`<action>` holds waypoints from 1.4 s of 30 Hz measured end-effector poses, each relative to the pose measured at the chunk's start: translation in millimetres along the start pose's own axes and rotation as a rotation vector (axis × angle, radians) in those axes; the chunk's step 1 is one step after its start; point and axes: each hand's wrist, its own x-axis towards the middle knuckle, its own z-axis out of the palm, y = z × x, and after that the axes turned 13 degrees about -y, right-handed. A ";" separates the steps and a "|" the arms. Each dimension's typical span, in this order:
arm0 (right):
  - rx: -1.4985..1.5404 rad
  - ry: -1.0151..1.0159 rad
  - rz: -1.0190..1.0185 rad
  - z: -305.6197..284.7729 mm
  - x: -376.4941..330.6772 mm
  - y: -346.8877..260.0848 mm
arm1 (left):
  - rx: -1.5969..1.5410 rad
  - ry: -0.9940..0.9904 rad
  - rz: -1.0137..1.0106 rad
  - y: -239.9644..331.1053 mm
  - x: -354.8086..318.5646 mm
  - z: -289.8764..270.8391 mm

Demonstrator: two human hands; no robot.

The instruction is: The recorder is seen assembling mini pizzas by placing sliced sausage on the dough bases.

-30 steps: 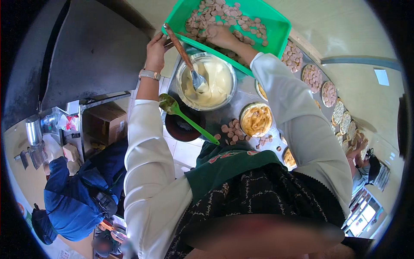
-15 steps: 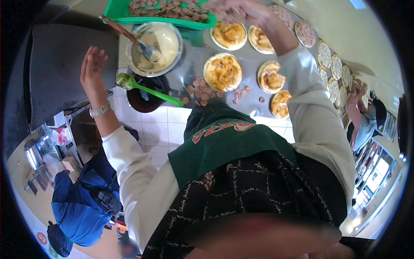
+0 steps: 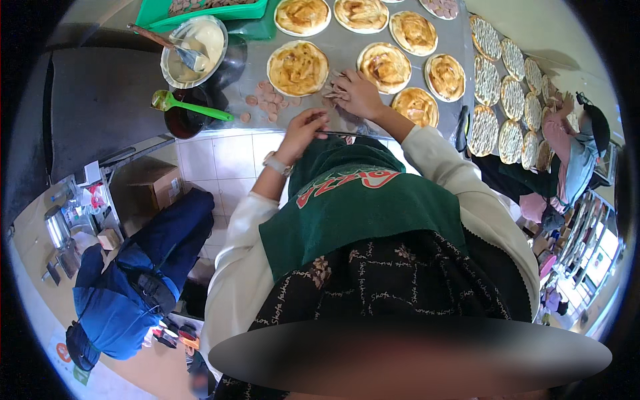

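Observation:
My right hand (image 3: 360, 97) is down on the steel table, its fingers closed around several thin pinkish-brown sausage slices (image 3: 331, 93). Close by, at the table's front edge, my left hand (image 3: 304, 135) has its fingers curled; whatever they may hold is hidden. A loose pile of sausage slices (image 3: 268, 100) lies to the left of both hands. Just beyond them sits a round flat dough base (image 3: 298, 68) spread with orange-brown sauce over cream. More sauced bases, such as one base (image 3: 385, 68) beyond my right hand, cover the table to the right.
At left stand a bowl of cream (image 3: 212, 40) with a wooden-handled brush (image 3: 160, 39), and a dark bowl (image 3: 185, 123) under a green spatula (image 3: 200, 109). A green tray (image 3: 230, 13) holds slices. Striped rounds (image 3: 512, 100) and a co-worker (image 3: 567, 147) are at right; another person (image 3: 127, 300) is lower left.
My right hand has come down from the green tray to the table's front part. My left hand has moved right from beside the cream bowl, its spread fingers now curled. The view has shifted.

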 end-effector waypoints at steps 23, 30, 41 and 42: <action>0.213 0.252 0.097 -10.3 -69.3 26.5 | 1.139 0.276 0.489 -49.4 48.4 47.4; 0.163 0.194 0.061 -13.0 -87.6 17.3 | 1.193 0.204 0.391 -40.0 51.8 45.5; 0.138 0.236 0.008 -18.1 -54.3 26.8 | 0.640 0.163 0.421 -20.2 54.8 37.0; 0.587 0.215 0.137 -22.9 -55.0 26.8 | 0.642 0.161 0.418 -13.0 58.1 37.8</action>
